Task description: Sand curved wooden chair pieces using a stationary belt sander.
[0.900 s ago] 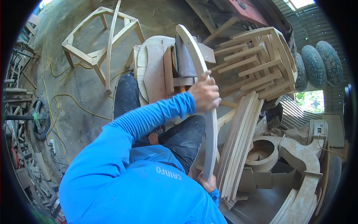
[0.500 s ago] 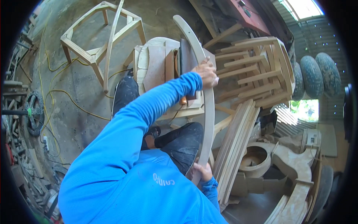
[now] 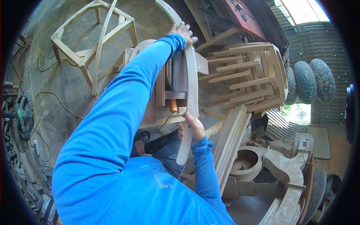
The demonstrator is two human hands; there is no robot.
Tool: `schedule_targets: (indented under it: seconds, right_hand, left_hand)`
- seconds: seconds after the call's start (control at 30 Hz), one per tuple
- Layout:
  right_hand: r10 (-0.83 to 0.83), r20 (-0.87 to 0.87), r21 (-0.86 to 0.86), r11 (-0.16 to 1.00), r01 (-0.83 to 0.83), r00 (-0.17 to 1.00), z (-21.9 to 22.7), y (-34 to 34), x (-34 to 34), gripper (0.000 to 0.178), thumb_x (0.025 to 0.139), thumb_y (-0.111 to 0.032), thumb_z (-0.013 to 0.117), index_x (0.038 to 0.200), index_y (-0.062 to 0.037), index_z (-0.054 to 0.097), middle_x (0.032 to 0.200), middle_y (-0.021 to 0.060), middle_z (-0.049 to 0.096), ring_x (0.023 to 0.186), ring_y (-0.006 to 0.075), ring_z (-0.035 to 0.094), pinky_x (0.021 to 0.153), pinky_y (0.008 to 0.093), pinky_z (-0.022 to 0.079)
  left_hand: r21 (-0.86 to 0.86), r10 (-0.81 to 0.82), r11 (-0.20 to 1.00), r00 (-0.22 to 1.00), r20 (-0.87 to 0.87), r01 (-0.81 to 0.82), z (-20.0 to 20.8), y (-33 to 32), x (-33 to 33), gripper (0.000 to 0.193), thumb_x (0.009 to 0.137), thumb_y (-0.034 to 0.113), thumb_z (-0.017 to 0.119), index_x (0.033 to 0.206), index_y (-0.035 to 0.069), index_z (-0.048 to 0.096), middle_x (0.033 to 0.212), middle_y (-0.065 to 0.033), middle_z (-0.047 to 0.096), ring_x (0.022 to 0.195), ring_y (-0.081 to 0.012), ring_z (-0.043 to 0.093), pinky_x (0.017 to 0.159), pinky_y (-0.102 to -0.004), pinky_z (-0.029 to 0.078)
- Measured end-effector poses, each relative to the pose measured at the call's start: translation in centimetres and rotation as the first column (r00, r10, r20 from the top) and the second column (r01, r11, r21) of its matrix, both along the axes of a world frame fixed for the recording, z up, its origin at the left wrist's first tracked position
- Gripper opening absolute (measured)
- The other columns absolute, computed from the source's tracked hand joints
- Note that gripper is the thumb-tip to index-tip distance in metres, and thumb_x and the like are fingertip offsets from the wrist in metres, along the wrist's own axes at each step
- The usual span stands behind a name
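Note:
I hold a long curved wooden slat (image 3: pixel 192 82) with both hands. My left hand (image 3: pixel 183 30), arm stretched out in a blue sleeve, is closed on its far upper end. Near its lower end, just above my knee, my right hand (image 3: pixel 192 128) grips it. The slat lies against a block of stacked wooden parts (image 3: pixel 165 86) in front of me. My dark trousers and one foot (image 3: pixel 141 137) show below it.
An unfinished chair frame (image 3: pixel 93 45) stands on the concrete floor at upper left, with a yellow cable (image 3: pixel 45 93) beside it. Stacked chair frames (image 3: pixel 255 78) and leaning slats (image 3: pixel 230 138) fill the right. Carved curved parts (image 3: pixel 277 168) lie lower right; tyres (image 3: pixel 309 80) sit beyond.
My left hand has moved farther out along the slat toward its far end, the arm now nearly straight. My right hand has shifted up the slat's lower part.

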State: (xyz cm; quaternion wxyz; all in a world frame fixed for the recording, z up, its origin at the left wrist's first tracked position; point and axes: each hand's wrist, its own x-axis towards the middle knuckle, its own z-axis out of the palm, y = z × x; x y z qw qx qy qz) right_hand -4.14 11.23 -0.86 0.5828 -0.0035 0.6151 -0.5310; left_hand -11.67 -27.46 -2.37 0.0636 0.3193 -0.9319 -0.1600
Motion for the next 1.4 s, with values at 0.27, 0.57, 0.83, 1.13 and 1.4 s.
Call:
schedule_targets:
  seconds: [0.27,0.57,0.83,1.13,1.4]
  right_hand:
    - [-0.008,-0.116,0.053,0.999,0.014,0.993,2.0,21.8,5.3,0.034,0.096,-0.034,0.070,0.110,-0.0095,0.050,0.066,0.0106,0.059,0.052,0.0231,0.061,0.046,0.0365,0.051]
    - [-0.105,-0.381,0.160,0.971,0.177,0.919,8.2,34.2,16.1,0.029,0.094,-0.021,0.071,0.103,-0.0034,0.050,0.065,0.0111,0.059,0.053,0.0239,0.061,0.048,0.0369,0.050]
    - [0.074,-0.542,0.365,0.918,0.156,0.837,17.0,33.6,14.0,0.027,0.091,-0.010,0.070,0.110,0.0014,0.054,0.070,0.0093,0.062,0.053,0.0196,0.062,0.048,0.0322,0.051]
    - [0.215,-0.658,0.366,0.929,0.057,0.721,13.4,19.6,6.1,0.033,0.091,-0.011,0.071,0.117,-0.0004,0.053,0.074,0.0065,0.060,0.051,0.0171,0.060,0.046,0.0320,0.049]
    - [0.392,-0.916,0.388,0.920,-0.057,0.090,1.6,1.1,-3.8,0.038,0.091,-0.029,0.074,0.112,-0.0043,0.055,0.087,0.0216,0.070,0.076,0.0368,0.072,0.070,0.0442,0.056]
  left_hand:
    - [-0.118,-0.327,0.944,0.918,-0.223,0.308,0.3,17.5,5.6,0.068,0.103,0.060,0.035,0.140,0.009,0.059,0.156,-0.0162,0.045,0.154,-0.0427,0.020,0.123,-0.0648,0.008]
    - [-0.100,-0.373,0.919,0.757,-0.537,0.382,3.2,33.1,10.9,0.055,0.101,0.053,0.046,0.117,0.004,0.065,0.136,-0.0183,0.050,0.152,-0.0425,0.019,0.121,-0.0675,0.004]
    - [0.010,-0.209,0.952,0.669,-0.713,0.307,7.1,33.9,11.0,0.050,0.097,0.053,0.052,0.115,0.007,0.064,0.137,-0.0184,0.045,0.150,-0.0437,0.020,0.120,-0.0678,0.007]
    - [0.106,-0.091,0.975,0.789,-0.608,0.194,2.9,19.3,7.4,0.061,0.099,0.056,0.044,0.132,0.008,0.063,0.147,-0.0179,0.048,0.151,-0.0398,0.024,0.124,-0.0619,0.010]
    - [0.113,-0.078,0.988,0.974,-0.211,0.103,-3.8,-2.5,1.8,0.056,0.103,0.054,0.035,0.151,0.027,0.046,0.169,-0.0054,0.026,0.157,-0.0347,0.014,0.124,-0.0644,0.014]
